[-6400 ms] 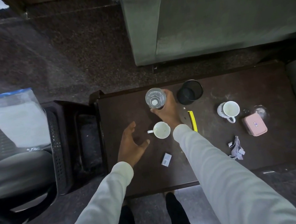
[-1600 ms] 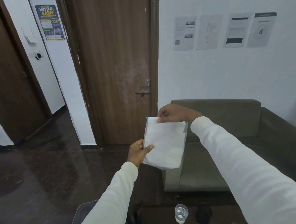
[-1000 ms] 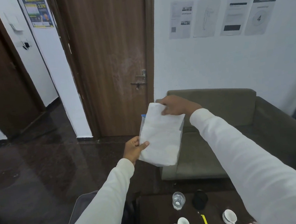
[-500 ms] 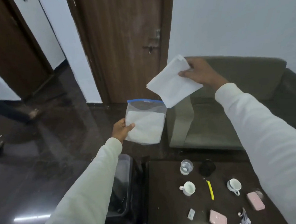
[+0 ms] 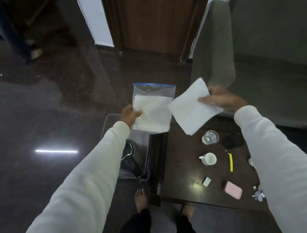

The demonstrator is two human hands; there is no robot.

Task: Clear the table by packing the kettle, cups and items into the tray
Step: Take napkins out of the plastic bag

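Observation:
My left hand (image 5: 130,114) grips a clear zip bag (image 5: 153,109) with a blue top edge and white sheets inside, held above the floor left of the table. My right hand (image 5: 220,99) pinches a folded white cloth (image 5: 192,108) over the table's far left corner. Below on the dark table (image 5: 180,169) stand a glass of water (image 5: 210,137), a black round cup (image 5: 231,141) and a white cup (image 5: 208,159). A second white cup (image 5: 251,161) is mostly hidden behind my right sleeve. A dark tray (image 5: 155,158) sits left of the table.
A yellow stick (image 5: 230,162), a small white packet (image 5: 206,181), a pink case (image 5: 233,190) and crumpled wrappers (image 5: 258,195) lie on the table. A grey sofa (image 5: 262,45) stands behind it. A chair (image 5: 133,154) is at the left. Another person's legs (image 5: 16,35) stand far left.
The white cloth came out of the zip bag into my right hand. Both hands have dropped lower and my view has tilted down toward the table.

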